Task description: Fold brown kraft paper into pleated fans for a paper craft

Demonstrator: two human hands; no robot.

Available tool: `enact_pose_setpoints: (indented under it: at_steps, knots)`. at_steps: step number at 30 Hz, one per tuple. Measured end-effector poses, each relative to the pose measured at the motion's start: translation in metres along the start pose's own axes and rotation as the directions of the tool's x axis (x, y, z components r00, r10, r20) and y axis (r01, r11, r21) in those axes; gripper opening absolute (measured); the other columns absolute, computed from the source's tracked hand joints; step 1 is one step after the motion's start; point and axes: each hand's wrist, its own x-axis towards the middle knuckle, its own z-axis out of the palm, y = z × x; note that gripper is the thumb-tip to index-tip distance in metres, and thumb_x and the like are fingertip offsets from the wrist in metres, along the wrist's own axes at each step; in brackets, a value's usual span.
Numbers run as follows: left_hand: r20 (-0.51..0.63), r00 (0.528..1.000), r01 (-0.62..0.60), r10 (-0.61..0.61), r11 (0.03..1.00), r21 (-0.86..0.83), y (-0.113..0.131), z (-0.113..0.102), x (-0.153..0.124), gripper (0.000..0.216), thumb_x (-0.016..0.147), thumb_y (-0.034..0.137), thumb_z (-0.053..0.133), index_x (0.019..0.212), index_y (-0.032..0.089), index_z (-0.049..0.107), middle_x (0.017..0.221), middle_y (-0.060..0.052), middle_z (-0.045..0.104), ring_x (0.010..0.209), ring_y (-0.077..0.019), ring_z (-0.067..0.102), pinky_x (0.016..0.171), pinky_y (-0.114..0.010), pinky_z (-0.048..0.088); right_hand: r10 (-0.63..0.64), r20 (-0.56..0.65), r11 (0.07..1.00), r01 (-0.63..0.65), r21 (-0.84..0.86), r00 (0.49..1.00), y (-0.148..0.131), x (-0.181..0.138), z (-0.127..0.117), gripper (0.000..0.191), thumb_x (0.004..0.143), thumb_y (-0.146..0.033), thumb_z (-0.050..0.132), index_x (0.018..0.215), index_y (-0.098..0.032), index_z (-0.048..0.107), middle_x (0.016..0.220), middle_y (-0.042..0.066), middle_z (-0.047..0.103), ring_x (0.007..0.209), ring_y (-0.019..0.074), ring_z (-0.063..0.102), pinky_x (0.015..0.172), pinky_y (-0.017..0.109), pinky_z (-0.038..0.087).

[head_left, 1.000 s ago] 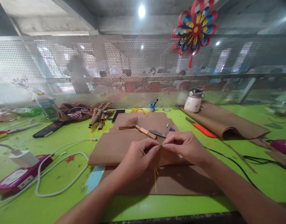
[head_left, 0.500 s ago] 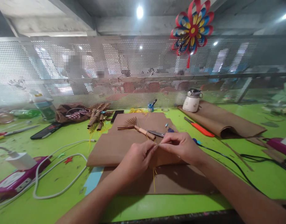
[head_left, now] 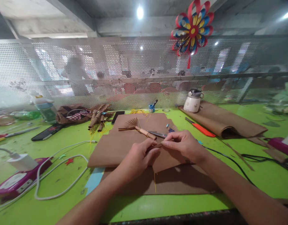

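Note:
Over the brown paper sheets (head_left: 111,150), my left hand (head_left: 141,156) and my right hand (head_left: 183,145) are close together, fingertips pinching the edge of a piece of brown paper (head_left: 168,161). That piece hangs between and below them. Part of its edge is hidden by the fingers. A yellow thread (head_left: 155,182) shows below it. Just beyond the hands lies a rolled paper tube (head_left: 146,132) with a pleated paper fan (head_left: 132,123) at its far end. Scissors (head_left: 156,134) lie beside the tube, partly behind my right hand.
An orange utility knife (head_left: 203,129) and a white flask (head_left: 192,102) are at the right, by folded brown paper (head_left: 235,120). Left are a phone (head_left: 46,132), a white cable (head_left: 37,184) and a purple power strip (head_left: 22,182). Several paper tubes (head_left: 97,120) lie at the back left.
The brown paper between my hands has turned, so more of its flat face shows below the fingers. Both hands stay nearly in place, the right fingertips shifting slightly.

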Motion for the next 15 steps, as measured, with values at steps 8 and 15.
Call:
enact_pose_setpoints:
  at_steps: [8, 15]
  knots:
    - [0.081, 0.993, 0.118, -0.09, 0.88, -0.46, -0.02, 0.008, 0.006, 0.022, 0.084, 0.035, 0.052, 0.083, 0.014, 0.056, 0.067, 0.003, 0.05, 0.06, -0.0084, 0.043, 0.055, -0.019, 0.033, 0.012, 0.034, 0.998, -0.014, 0.067, 0.999, 0.003, 0.0, -0.002, 0.025, 0.07, -0.037, 0.069, 0.068, -0.012, 0.066, 0.058, -0.002, 0.053, 0.055, 0.0086, 0.042, 0.051, 0.022, 0.031]
    - [0.173, 0.978, 0.192, -0.114, 0.812, -0.551, -0.023, 0.007, 0.006, 0.025, 0.083, 0.039, 0.054, 0.086, 0.015, 0.055, 0.076, -0.001, 0.059, 0.067, -0.0119, 0.053, 0.063, -0.023, 0.04, 0.03, -0.008, 0.999, -0.03, 0.042, 1.0, 0.005, 0.001, 0.003, 0.024, 0.068, -0.036, 0.071, 0.065, -0.012, 0.067, 0.055, -0.002, 0.055, 0.053, 0.0087, 0.043, 0.051, 0.022, 0.032]
